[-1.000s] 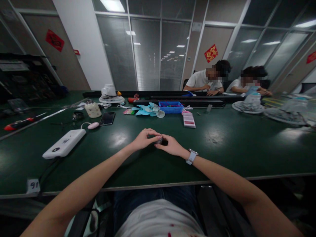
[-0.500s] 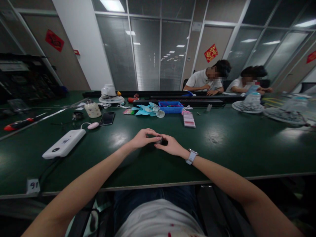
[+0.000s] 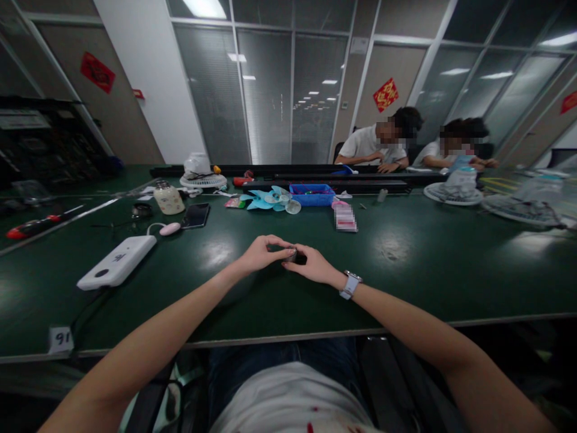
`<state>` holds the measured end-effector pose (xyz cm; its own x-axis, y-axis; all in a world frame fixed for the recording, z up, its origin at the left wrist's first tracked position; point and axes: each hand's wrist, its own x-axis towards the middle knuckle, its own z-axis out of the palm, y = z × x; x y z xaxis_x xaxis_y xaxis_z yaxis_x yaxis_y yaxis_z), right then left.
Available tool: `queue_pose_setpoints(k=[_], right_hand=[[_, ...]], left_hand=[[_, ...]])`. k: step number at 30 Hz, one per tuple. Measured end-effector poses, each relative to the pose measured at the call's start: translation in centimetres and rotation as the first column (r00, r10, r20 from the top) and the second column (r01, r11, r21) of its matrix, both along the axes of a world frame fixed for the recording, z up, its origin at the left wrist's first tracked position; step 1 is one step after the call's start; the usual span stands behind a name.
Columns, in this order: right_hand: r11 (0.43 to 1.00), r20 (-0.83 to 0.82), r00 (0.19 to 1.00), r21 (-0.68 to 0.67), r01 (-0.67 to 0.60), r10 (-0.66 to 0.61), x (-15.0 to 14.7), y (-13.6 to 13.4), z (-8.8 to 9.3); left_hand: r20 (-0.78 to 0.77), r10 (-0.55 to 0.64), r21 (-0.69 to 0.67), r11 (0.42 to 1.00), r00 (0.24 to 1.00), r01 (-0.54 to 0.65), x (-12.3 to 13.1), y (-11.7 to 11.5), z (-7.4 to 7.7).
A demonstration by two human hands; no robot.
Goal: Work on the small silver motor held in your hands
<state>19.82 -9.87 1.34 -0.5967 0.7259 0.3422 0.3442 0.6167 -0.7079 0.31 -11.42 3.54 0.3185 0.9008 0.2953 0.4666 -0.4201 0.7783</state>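
Both hands meet over the middle of the green table (image 3: 288,313). Between them is a small dark, roundish metallic part (image 3: 292,256), mostly covered by fingers; its exact kind cannot be made out. My left hand (image 3: 264,254) grips it from the left, with the thumb along its near side. From the right, my right hand (image 3: 313,263) closes on the same part with thumb and fingers. A watch (image 3: 350,285) with a pale strap is on my right wrist.
Beyond my hands lie light-blue fan blades (image 3: 264,199), a blue tray (image 3: 312,195) and a stack of cards (image 3: 345,218). Leftward are a white power strip (image 3: 118,262), a phone (image 3: 195,216), a bottle (image 3: 169,198) and a screwdriver (image 3: 33,227). Two people (image 3: 376,144) sit across the table.
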Motion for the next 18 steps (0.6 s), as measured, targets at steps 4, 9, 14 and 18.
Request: queue_pose_setpoints(k=[4,9,14,18], right_hand=[[1.0,-0.02,1.0,-0.01,-0.013,0.013,0.0,0.2,-0.3],[1.0,-0.016,1.0,-0.004,-0.012,0.012,0.0,0.2,-0.2],[1.0,-0.021,1.0,-0.006,-0.02,0.02,0.0,0.2,-0.3],[1.0,-0.004,1.0,-0.01,0.021,-0.021,-0.1,0.1,-0.2]], left_hand=[[-0.009,-0.047,0.001,0.999,0.999,0.047,0.3,0.1,-0.2],[-0.005,-0.064,0.021,0.998,0.998,0.064,0.3,0.3,-0.5],[-0.066,0.023,0.141,0.99,0.998,-0.013,0.4,0.3,-0.2],[-0.087,0.137,0.241,0.964,0.987,-0.112,-0.6,1.0,0.6]])
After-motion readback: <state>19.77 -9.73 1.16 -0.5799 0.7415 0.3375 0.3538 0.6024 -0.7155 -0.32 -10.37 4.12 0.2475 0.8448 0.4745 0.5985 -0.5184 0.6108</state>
